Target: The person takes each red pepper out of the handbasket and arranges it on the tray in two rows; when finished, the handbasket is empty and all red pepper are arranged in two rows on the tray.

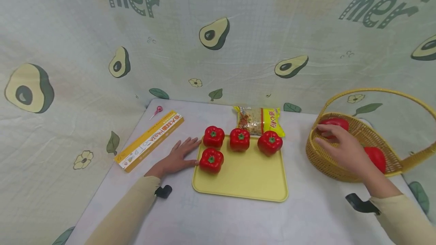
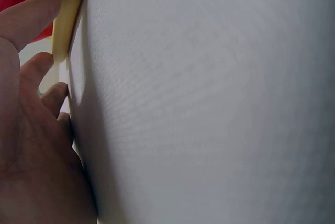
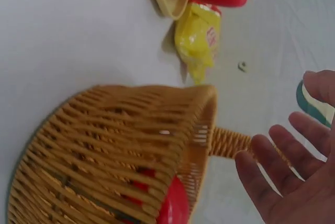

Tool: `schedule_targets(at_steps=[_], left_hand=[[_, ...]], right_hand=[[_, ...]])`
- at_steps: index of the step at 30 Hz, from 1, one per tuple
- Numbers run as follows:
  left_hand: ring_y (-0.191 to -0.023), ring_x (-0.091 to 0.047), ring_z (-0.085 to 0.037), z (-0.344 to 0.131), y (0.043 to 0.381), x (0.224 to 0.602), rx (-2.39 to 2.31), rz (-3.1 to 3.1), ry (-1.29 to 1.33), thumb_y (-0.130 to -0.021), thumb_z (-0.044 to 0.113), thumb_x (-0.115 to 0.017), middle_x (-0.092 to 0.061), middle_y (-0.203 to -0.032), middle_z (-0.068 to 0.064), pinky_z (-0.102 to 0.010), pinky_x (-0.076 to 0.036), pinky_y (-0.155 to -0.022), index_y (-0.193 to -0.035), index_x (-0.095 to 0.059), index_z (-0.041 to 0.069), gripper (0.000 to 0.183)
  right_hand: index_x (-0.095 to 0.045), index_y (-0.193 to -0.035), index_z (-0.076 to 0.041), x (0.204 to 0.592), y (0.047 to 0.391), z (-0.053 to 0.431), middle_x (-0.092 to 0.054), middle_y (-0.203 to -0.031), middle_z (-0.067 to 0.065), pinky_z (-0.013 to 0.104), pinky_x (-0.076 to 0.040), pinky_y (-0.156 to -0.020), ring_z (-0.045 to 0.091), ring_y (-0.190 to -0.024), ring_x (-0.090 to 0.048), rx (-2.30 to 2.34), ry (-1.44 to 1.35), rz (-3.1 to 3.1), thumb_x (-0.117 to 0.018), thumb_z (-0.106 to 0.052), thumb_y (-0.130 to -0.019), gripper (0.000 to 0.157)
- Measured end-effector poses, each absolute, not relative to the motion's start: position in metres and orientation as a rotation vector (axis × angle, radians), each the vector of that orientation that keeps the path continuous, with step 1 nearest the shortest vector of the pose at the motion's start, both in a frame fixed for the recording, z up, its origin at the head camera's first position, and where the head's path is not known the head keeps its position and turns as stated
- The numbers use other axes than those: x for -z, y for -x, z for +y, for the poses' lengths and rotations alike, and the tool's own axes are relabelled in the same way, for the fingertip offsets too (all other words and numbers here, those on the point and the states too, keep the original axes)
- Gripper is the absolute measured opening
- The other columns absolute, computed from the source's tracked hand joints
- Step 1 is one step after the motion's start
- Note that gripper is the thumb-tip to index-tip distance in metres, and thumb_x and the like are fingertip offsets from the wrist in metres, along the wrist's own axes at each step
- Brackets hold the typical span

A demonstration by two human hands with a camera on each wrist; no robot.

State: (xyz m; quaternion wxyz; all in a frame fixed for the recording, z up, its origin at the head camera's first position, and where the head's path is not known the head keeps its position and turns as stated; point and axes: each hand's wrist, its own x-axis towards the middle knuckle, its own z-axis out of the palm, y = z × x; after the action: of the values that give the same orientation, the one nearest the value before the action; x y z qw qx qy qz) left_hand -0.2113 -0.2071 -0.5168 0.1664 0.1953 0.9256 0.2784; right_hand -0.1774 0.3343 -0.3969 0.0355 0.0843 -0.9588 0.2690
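Observation:
My left hand (image 1: 179,157) lies spread on the table at the left edge of a yellow tray (image 1: 245,179), its thumb reaching the rim. Close by that thumb is a red bell pepper (image 1: 211,160); three more, including one at the corner (image 1: 214,136), line the tray's far side. Over the wicker basket (image 1: 315,158) hovers my right hand (image 1: 347,148), its fingers loosely extended with nothing held. Inside the basket are a red bell pepper (image 1: 376,159) near the handle's base and another red one (image 1: 335,124) at the far end, partly hidden by the hand.
A yellow pasta packet (image 1: 255,120) lies behind the tray. To the left is a long orange-and-white pasta box (image 1: 150,141), with a small pink object (image 1: 158,109) beyond it. The basket's tall handle (image 1: 378,90) arches above its opening. A printed cloth hangs behind the table.

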Motion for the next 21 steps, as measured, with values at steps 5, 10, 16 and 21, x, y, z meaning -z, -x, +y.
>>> schedule_targets(at_steps=[5,10,16,21], left_hand=[[-0.158,-0.001,-0.023,-0.207,0.212,0.517,-0.813,2.638,-0.572,-0.092,0.055,-0.068,-0.019,-0.170,0.004,-0.051,0.006,-0.125,-0.163,-0.025,0.034,0.085],[-0.158,-0.001,-0.023,-0.207,0.211,0.515,-0.817,2.636,-0.574,-0.092,0.054,-0.068,-0.019,-0.170,0.004,-0.051,0.006,-0.125,-0.163,-0.026,0.033,0.085],[-0.158,-0.001,-0.023,-0.206,0.210,0.513,-0.820,2.637,-0.572,-0.092,0.053,-0.069,-0.020,-0.170,0.004,-0.051,0.006,-0.125,-0.162,-0.026,0.033,0.085],[-0.158,-0.003,-0.025,-0.205,0.210,0.514,-0.817,2.642,-0.572,-0.092,0.053,-0.069,-0.020,-0.169,0.002,-0.053,0.006,-0.124,-0.162,-0.026,0.032,0.085]], right_hand=[[-0.050,-0.144,-0.001,0.394,0.186,0.348,-0.051,-0.139,0.027,0.069,-0.046,-0.090,0.049,-0.114,-0.055,-0.785,-0.229,-2.981,-0.064,-0.041,-0.100,0.060],[-0.048,-0.144,0.002,0.396,0.196,0.363,-0.049,-0.139,0.031,0.071,-0.045,-0.090,0.051,-0.116,-0.052,-0.757,-0.184,-3.026,-0.060,-0.046,-0.101,0.066],[-0.042,-0.148,0.003,0.395,0.210,0.379,-0.044,-0.141,0.036,0.075,-0.043,-0.091,0.056,-0.118,-0.046,-0.747,-0.113,-3.083,-0.058,-0.048,-0.102,0.070],[-0.044,-0.145,0.006,0.391,0.219,0.389,-0.048,-0.134,0.036,0.070,-0.047,-0.086,0.054,-0.110,-0.052,-0.756,-0.138,-3.068,-0.060,-0.044,-0.101,0.068]])
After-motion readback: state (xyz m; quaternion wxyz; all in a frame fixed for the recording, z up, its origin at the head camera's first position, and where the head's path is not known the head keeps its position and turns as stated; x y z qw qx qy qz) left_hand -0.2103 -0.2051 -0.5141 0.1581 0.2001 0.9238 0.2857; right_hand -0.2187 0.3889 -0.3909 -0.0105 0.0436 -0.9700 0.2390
